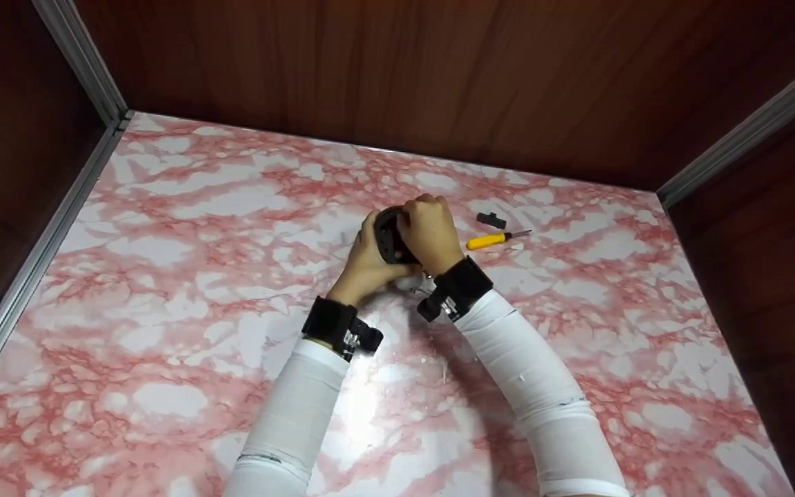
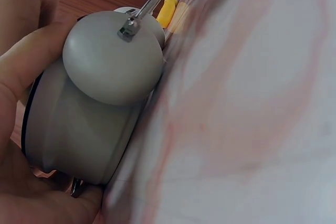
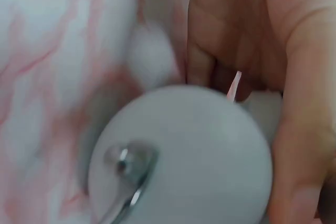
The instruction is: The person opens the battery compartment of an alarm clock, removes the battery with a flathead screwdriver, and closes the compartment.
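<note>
A grey twin-bell alarm clock (image 2: 79, 135) is held low over the table, its black back (image 1: 390, 238) facing up in the head view. My left hand (image 1: 364, 266) grips the round body from the left, with thumb and fingers spread around its side. Curled over the right part of the clock is my right hand (image 1: 432, 235), its fingers at the rim and the black back. In the right wrist view a rounded bell (image 3: 184, 150) with a metal handle joint lies close by the right hand. The right fingertips are partly hidden.
A yellow-handled screwdriver (image 1: 486, 241) lies on the marbled table (image 1: 232, 228) to the right of the hands. Just beyond it is a small black plastic piece (image 1: 491, 220) with a tab. Dark wooden panels (image 1: 370, 76) wall the table's back and sides.
</note>
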The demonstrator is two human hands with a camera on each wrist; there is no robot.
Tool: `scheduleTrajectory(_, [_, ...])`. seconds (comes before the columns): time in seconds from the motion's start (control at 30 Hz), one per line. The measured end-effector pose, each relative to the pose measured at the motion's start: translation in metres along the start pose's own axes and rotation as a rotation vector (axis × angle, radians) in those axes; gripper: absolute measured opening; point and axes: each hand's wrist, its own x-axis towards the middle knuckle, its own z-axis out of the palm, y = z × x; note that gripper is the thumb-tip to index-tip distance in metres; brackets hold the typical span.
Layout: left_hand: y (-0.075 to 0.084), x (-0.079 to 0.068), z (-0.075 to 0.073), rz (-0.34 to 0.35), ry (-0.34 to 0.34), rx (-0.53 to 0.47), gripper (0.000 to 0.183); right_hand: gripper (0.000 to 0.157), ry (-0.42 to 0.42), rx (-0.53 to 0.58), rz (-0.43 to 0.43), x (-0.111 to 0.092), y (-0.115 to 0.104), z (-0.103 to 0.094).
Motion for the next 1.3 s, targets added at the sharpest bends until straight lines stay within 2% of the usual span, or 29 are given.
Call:
scheduleTrajectory(0.17, [0.001, 0.000, 0.000, -0.005, 0.005, -0.042, 0.113, 0.013, 0.052, 0.031, -0.026, -0.002, 0.008, -0.001])
scheduleTrajectory(0.47, [0.002, -0.002, 0.001, -0.073, -0.003, 0.005, 0.128, 0.012, 0.091, 0.055, -0.011, -0.004, 0.026, -0.010])
scheduleTrajectory(0.73, [0.002, -0.003, -0.001, -0.063, -0.004, 0.019, 0.126, 0.014, 0.055, 0.046, 0.040, -0.008, 0.057, -0.015])
scheduleTrajectory(0.97, [0.002, -0.003, 0.000, -0.066, 0.008, -0.001, 0.124, 0.011, 0.093, 0.033, -0.007, -0.015, 0.086, -0.014])
scheduleTrajectory(1.1, [0.001, -0.004, 0.001, -0.081, 0.008, -0.009, 0.124, 0.017, 0.114, 0.038, -0.024, -0.019, 0.104, -0.013])
scheduleTrajectory(1.2, [0.002, -0.004, 0.002, -0.096, 0.007, -0.011, 0.125, 0.019, 0.119, 0.001, -0.008, -0.022, 0.117, -0.013])
scheduleTrajectory(1.3, [0.002, -0.004, 0.003, -0.103, 0.006, -0.018, 0.126, 0.016, 0.113, -0.032, 0.048, -0.024, 0.129, -0.013])
